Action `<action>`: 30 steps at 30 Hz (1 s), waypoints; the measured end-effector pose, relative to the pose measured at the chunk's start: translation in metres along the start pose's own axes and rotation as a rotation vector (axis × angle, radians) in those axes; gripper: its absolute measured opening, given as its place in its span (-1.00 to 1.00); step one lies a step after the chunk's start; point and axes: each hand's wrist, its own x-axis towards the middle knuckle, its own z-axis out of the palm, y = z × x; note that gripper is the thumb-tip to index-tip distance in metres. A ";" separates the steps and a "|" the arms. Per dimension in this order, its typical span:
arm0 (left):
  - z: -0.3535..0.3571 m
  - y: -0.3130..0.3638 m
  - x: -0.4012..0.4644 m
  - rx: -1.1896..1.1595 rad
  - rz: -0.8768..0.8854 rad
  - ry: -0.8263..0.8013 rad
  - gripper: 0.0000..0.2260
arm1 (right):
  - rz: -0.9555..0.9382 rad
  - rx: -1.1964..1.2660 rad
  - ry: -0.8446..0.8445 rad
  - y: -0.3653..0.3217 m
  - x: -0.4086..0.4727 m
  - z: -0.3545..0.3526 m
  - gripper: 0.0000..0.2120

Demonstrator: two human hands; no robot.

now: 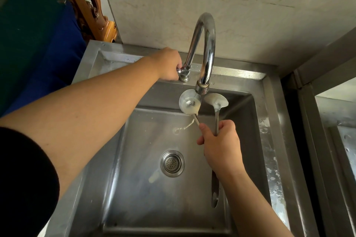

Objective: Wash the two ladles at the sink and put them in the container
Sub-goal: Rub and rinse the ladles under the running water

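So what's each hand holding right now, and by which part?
The right hand grips both ladles together by their handles, bowls up under the spout. The left hand is closed on the tap handle at the faucet's base.

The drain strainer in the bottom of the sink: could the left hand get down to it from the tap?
Probably yes. The left hand only grips the tap handle, and nothing covers the drain strainer.
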 end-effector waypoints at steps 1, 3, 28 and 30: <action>0.000 0.001 0.000 0.004 -0.005 -0.005 -0.94 | 0.002 0.003 -0.001 0.000 0.000 0.000 -0.81; -0.001 0.001 0.001 0.006 -0.005 -0.013 -0.88 | 0.005 0.004 -0.006 0.001 0.000 0.000 -0.81; 0.107 0.061 -0.101 -0.930 -0.367 0.475 -0.52 | 0.186 0.279 -0.203 0.001 -0.004 0.016 -0.81; 0.105 0.062 -0.095 -0.863 -0.413 0.500 -0.52 | 0.197 0.275 -0.212 0.003 -0.007 0.016 -0.82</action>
